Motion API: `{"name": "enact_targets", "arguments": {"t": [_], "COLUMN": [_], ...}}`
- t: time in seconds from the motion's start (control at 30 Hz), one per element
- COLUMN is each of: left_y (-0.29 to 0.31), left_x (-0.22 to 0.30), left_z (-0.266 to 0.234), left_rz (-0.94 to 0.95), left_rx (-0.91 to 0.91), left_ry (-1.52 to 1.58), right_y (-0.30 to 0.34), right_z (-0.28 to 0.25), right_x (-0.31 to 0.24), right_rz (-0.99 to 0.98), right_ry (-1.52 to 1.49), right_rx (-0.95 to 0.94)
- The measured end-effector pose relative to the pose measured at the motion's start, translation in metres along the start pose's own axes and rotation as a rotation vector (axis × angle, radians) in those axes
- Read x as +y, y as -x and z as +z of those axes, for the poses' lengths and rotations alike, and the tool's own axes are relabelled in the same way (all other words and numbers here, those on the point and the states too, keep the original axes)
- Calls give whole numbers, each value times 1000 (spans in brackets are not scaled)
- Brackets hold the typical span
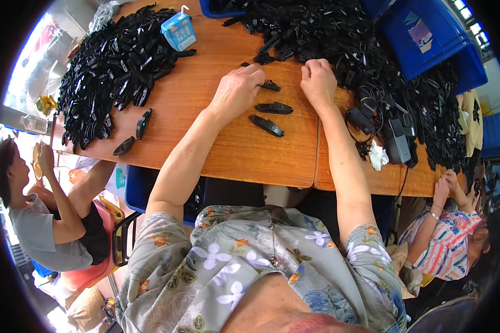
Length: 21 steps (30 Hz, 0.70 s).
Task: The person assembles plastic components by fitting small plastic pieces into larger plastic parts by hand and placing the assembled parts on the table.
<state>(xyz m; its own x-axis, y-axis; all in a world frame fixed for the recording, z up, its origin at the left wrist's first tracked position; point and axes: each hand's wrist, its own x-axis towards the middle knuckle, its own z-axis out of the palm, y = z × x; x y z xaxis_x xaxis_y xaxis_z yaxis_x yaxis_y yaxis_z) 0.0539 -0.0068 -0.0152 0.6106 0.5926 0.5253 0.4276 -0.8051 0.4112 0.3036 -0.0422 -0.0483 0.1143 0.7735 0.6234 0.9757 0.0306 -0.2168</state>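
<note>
Several slim black plastic pieces, like small bands with a thicker middle, lie between my hands; one black piece (274, 107) is at the centre, another (266, 125) nearer me. My left hand (236, 90) is closed, its fingertips on a black piece (270, 85) at the far end of this row. Another dark end shows past its knuckles. My right hand (318, 83) rests at the edge of the large right-hand pile (328, 33). Its fingers are curled together, and what they hold, if anything, is hidden.
Another black heap (111, 77) covers the table's left; a blue drink carton (179, 33) stands beside it. Two loose pieces (143, 123) lie nearby. A blue bin (433, 41), cables, a black adapter (397, 139) and crumpled tissue (378, 156) are right. People sit on both sides.
</note>
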Motion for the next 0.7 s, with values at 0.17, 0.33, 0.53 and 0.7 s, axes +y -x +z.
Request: {"name": "enact_targets", "arguments": {"t": [0.17,0.33,0.53,0.7], "left_y": [-4,-5,-8,-5], "left_x": [1,2,4,-6], "left_z": [-13,-15,-14,-7], "left_rz": [57,-137,-264,-275], "left_rx": [-157,-164,-153,-162], "left_ry": [70,207,218,318], "right_y": [-18,-25,-27,-11], "right_z": [-10,-15,-18,-34], "right_x": [-5,-1,-3,-15], "right_rz": [153,150,262,38], "right_ry": [-61,2,68,-233], "right_rx": [22,-146,-137,-195]}}
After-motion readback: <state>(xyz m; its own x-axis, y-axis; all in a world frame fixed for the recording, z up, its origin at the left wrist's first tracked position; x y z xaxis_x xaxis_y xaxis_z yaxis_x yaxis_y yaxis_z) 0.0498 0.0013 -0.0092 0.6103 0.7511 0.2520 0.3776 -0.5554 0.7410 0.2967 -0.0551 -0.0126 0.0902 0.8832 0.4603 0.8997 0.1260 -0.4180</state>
